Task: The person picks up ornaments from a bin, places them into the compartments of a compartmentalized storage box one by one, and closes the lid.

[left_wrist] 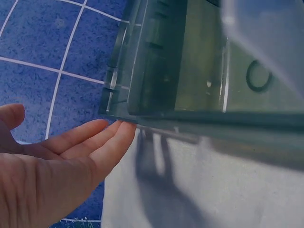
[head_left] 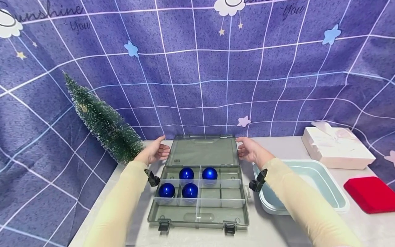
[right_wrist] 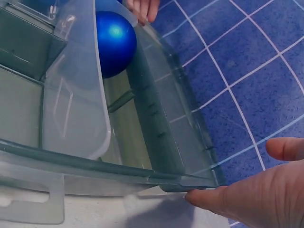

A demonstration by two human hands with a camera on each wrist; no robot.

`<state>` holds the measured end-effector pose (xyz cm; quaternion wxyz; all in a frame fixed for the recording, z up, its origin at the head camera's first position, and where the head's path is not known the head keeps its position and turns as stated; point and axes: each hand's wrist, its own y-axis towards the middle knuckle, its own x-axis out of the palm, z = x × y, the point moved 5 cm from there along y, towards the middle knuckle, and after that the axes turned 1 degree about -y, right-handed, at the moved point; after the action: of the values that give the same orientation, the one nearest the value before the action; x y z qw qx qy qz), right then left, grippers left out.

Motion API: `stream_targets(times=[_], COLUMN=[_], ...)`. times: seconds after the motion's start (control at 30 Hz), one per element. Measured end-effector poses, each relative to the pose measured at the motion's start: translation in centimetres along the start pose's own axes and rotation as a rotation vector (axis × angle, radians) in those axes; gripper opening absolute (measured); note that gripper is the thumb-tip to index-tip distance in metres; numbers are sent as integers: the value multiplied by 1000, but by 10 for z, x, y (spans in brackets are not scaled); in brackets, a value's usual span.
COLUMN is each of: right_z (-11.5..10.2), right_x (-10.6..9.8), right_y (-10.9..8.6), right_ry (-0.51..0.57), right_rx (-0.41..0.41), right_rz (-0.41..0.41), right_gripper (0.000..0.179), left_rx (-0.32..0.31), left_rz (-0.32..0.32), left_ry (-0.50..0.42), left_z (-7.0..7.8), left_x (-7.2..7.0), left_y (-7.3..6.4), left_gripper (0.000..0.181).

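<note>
The left hand (head_left: 155,152) has its fingers together, nearly straight, tips at one side of the lid (head_left: 202,152); the right hand (head_left: 250,151) meets the other side (its finger spacing I cannot tell). The lid lies open behind the case (head_left: 213,225), which holds four blue balls (head_left: 189,190). With such light contact, an uneven lift could jolt the case and roll the balls.
</note>
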<state>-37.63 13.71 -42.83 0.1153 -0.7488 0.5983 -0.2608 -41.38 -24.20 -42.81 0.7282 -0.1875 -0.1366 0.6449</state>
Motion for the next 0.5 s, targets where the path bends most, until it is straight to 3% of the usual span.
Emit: stream_targets(times=[0.33, 0.5], right_z=[2, -1], right_x=[3, 6], right_y=[-6, -9], right_ry=[42, 77], right_rx=[-44, -77], right_rz=[103, 134], right_gripper=[69, 61], left_rx=[-13, -12], left_rz=[-33, -57], left_ry=[-76, -159], left_z=[-3, 4], left_x=[-5, -5], left_y=[1, -4], left_gripper=[84, 84])
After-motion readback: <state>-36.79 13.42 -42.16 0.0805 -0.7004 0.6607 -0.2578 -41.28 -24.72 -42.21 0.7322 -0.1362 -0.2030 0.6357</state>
